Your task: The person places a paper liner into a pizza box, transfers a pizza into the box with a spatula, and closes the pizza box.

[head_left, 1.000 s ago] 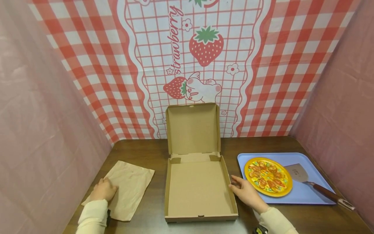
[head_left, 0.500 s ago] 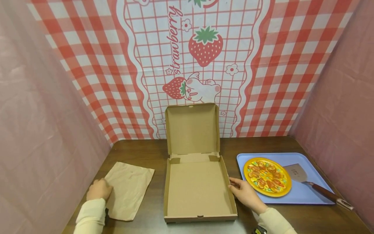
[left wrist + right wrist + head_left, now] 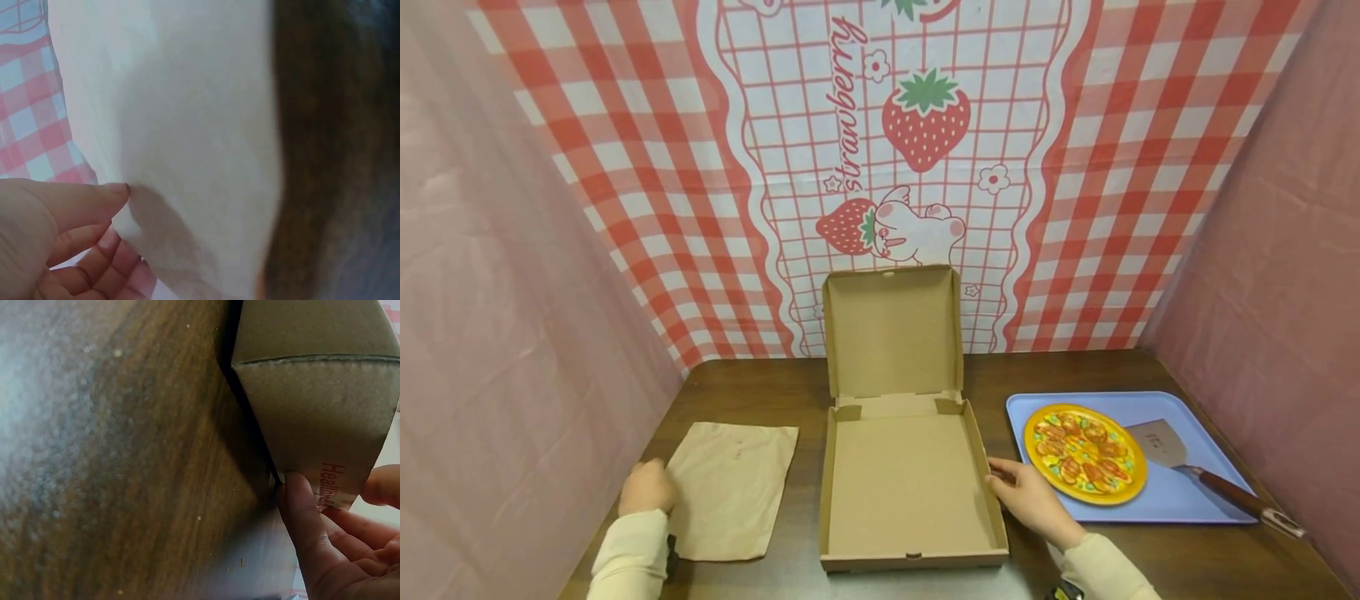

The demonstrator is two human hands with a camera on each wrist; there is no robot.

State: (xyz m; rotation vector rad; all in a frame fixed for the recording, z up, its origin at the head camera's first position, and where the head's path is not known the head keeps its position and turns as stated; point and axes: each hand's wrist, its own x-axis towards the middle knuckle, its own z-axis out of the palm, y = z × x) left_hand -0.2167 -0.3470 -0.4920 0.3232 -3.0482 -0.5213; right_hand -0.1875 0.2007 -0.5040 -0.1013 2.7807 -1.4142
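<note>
At the left of the table lies a creased brown paper sheet (image 3: 733,492). My left hand (image 3: 647,487) pinches its left edge between thumb (image 3: 103,200) and fingers, the fingers passing behind the paper in the left wrist view. An open cardboard pizza box (image 3: 913,487) stands in the middle, its lid (image 3: 895,333) raised at the back and its inside bare. My right hand (image 3: 1037,500) grips the right side wall (image 3: 312,419) of the box, one finger (image 3: 300,494) low on the wall and another digit at its upper edge. Red lettering shows on that wall.
On the right a blue tray (image 3: 1187,500) holds a toy-like pizza (image 3: 1086,454) with an orange rim. A pizza server (image 3: 1217,487) with a brown handle lies across the tray, its handle sticking out over the right front. Checkered cloth (image 3: 1120,208) hangs behind the table.
The left hand has shifted slightly left, from over the paper to its edge, and the paper has turned straighter. My right hand has closed in on the box's side wall.
</note>
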